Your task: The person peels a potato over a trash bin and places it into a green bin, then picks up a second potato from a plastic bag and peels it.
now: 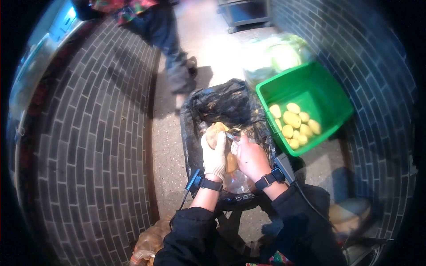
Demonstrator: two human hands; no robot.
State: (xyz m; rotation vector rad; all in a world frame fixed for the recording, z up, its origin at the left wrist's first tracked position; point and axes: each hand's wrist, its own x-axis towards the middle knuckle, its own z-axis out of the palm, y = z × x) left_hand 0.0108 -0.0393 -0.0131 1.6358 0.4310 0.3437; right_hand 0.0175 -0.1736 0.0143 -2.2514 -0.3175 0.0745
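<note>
My left hand (214,156), in a pale knitted glove, is closed around a partly peeled potato (214,134). My bare right hand (252,159) grips a peeler (231,137), its metal end close to the potato's right side; the fingers hide most of its handle. Both hands are above a bin lined with a black plastic bag (191,122). Inside the liner, below my hands, lie peelings and a clear plastic bag (239,182). To the right, a green tub (310,84) holds several peeled yellow potatoes (291,119) in its near-left part.
Tiled walls stand at left (95,115) and right (355,57). Behind the tub is a plastic bag of green vegetables (284,53). A person's blurred leg (175,62) shows at the upper left. A bag of potatoes (148,241) sits at lower left; a dark cart (246,13) stands farther back.
</note>
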